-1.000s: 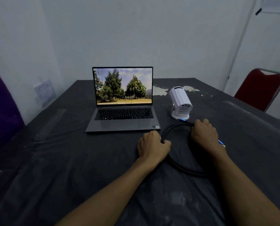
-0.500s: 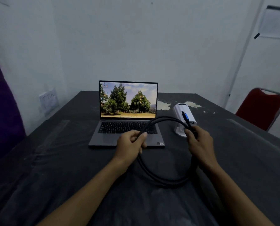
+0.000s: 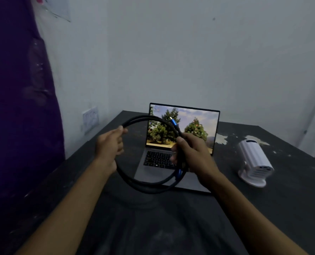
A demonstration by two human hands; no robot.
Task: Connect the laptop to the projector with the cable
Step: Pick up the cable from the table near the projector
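Note:
A coiled black cable [image 3: 143, 184] hangs in the air in front of the open grey laptop [image 3: 182, 137], which shows a picture of trees. My left hand [image 3: 109, 144] pinches the coil's upper left. My right hand [image 3: 191, 153] grips the coil's right side, where both ends cross. One blue plug [image 3: 173, 122] sticks up above that hand, and a second blue plug [image 3: 178, 174] points down below it. The white projector [image 3: 254, 162] stands on the table to the right of the laptop, apart from both hands.
The dark table [image 3: 171, 227] is covered with a black sheet. A purple cloth [image 3: 15, 107] hangs along the left wall beside a wall socket [image 3: 90, 117]. A white wall rises close behind the laptop.
Both hands have lifted the coiled cable off the table and raised it in front of the laptop screen. The camera has swung left, so the projector now sits far right.

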